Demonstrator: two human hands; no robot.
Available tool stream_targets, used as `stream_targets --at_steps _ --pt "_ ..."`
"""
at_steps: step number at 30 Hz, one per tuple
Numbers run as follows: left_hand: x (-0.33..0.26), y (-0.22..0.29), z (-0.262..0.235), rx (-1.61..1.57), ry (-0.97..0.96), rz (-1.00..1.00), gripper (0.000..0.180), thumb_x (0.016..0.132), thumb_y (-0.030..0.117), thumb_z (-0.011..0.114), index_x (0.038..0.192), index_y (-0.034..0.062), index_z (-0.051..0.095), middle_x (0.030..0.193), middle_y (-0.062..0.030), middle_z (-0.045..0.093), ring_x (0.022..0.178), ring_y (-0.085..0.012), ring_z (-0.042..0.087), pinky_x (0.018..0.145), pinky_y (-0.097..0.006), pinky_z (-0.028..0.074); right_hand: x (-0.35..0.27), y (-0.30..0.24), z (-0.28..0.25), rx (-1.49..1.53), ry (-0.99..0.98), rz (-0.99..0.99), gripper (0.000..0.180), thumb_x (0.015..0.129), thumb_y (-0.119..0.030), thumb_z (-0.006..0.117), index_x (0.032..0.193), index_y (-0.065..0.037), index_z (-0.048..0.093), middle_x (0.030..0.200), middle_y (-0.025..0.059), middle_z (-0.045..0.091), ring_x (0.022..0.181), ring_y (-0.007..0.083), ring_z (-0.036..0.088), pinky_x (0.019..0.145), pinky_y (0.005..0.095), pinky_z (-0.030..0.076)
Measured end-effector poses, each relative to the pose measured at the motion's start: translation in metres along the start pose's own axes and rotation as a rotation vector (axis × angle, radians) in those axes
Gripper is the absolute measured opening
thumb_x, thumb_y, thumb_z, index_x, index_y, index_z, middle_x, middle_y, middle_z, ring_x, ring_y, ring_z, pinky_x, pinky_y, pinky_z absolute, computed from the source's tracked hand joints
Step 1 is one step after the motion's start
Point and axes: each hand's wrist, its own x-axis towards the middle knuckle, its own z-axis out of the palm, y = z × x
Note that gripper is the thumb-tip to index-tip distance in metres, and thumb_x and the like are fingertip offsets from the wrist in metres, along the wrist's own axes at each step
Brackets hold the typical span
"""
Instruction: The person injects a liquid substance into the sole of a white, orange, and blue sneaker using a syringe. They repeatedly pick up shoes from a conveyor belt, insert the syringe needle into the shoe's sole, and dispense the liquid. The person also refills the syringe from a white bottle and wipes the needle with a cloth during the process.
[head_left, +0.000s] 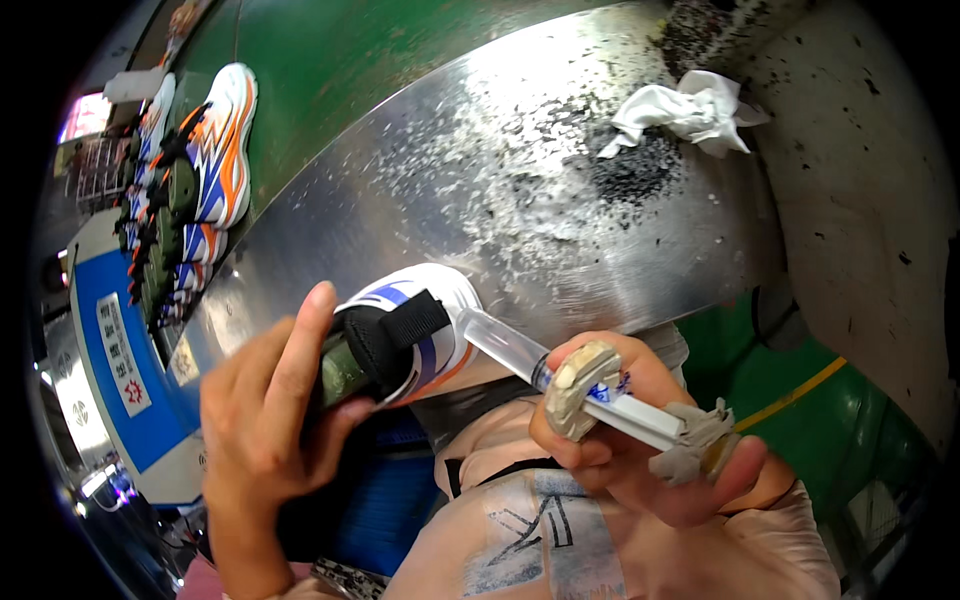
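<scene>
Syringe [560, 375], contents unclear, gripped in right hand [640, 450] w/ tip at white shoe [405, 335]; left hand [265, 415] grips shoe.

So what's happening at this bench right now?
A person's left hand grips a white sports shoe with blue and orange stripes by its heel end. The right hand holds a clear plastic syringe crusted with dried paste, its tip against the shoe. Behind lie a scratched steel worktable, a crumpled white cloth and more matching shoes in a row.
</scene>
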Motion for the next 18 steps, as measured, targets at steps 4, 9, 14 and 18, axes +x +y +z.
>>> stream_targets --at_steps 4,9,14,18 --pt "0.000 0.040 0.010 -0.087 0.106 -0.329 0.064 0.080 0.009 0.063 0.139 -0.0073 0.043 0.068 -0.0146 0.058 0.056 -0.0264 0.055 0.056 -0.034 0.043 -0.008 0.011 -0.002 -0.052 0.023 -0.087 0.106 0.061 -0.057 0.076 0.141 -0.003 0.032 0.104 0.0096 0.049 0.083 0.0056 0.047 0.068 0.0191 0.041" --pt "0.010 0.062 0.015 -0.123 0.164 -0.497 0.059 0.085 0.005 0.057 0.140 -0.0066 0.041 0.067 -0.0146 0.058 0.052 -0.0242 0.055 0.052 -0.034 0.042 -0.022 0.026 -0.004 -0.168 0.070 -0.246 0.096 0.066 -0.048 0.076 0.140 -0.003 0.034 0.107 0.0108 0.051 0.085 0.0077 0.049 0.071 0.0209 0.043" --pt "0.010 0.071 0.019 -0.143 0.208 -0.533 0.058 0.087 0.011 0.061 0.138 -0.0099 0.041 0.068 -0.0185 0.060 0.053 -0.0302 0.058 0.051 -0.038 0.043 -0.027 0.048 0.000 -0.238 0.090 -0.323 0.087 0.071 -0.038 0.075 0.139 -0.003 0.036 0.109 0.0120 0.052 0.088 0.0097 0.052 0.074 0.0227 0.044" --pt "0.016 0.075 0.017 -0.163 0.216 -0.572 0.052 0.090 0.009 0.055 0.138 -0.0064 0.042 0.063 -0.0195 0.057 0.050 -0.0301 0.056 0.049 -0.038 0.040 -0.031 0.065 -0.001 -0.291 0.107 -0.363 0.079 0.074 -0.031 0.075 0.138 -0.003 0.037 0.110 0.0130 0.053 0.090 0.0114 0.053 0.076 0.0241 0.045"
